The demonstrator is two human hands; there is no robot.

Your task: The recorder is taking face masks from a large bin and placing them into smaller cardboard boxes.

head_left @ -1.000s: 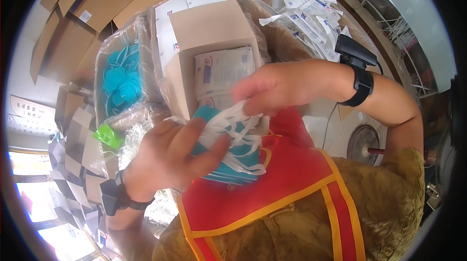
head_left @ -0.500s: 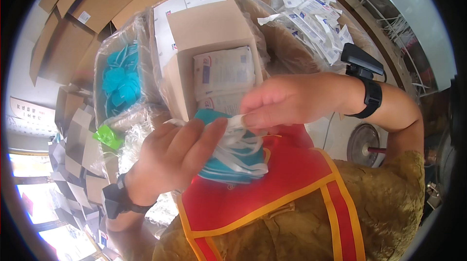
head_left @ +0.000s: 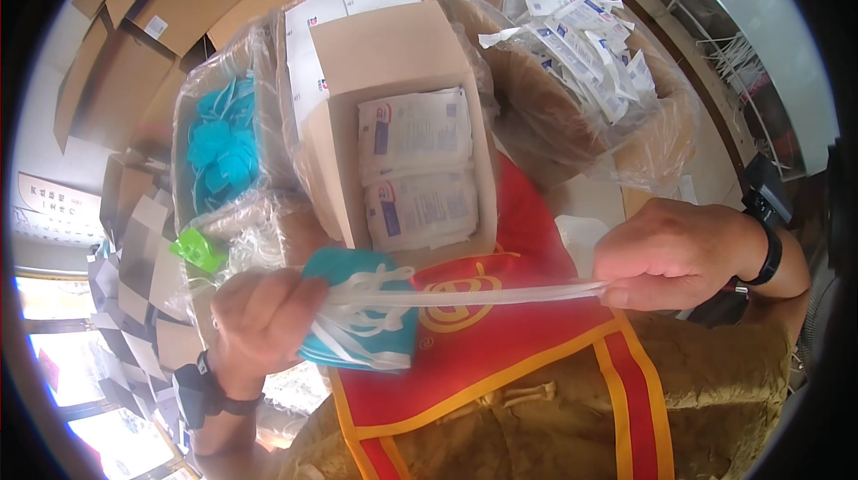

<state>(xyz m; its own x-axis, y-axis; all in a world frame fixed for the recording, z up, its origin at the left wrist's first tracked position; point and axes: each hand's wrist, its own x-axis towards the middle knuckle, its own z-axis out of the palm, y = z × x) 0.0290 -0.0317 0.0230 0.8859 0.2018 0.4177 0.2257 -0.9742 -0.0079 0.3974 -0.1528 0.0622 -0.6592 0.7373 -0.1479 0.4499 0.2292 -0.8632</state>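
2 hands show, and the left hand (head_left: 268, 317), slightly blurred, covers the left edge of the teal stack (head_left: 353, 270), whose layers are hard to count. Since 0.5 s ago the right hand (head_left: 675, 256) has moved rightward, and the lower white packet (head_left: 420, 212) in the open carton (head_left: 384, 42) is uncovered. Left of centre, the stack sits clasped in the left hand; the right pinches a white strap (head_left: 509, 295), stretched taut across the red apron (head_left: 536, 328).
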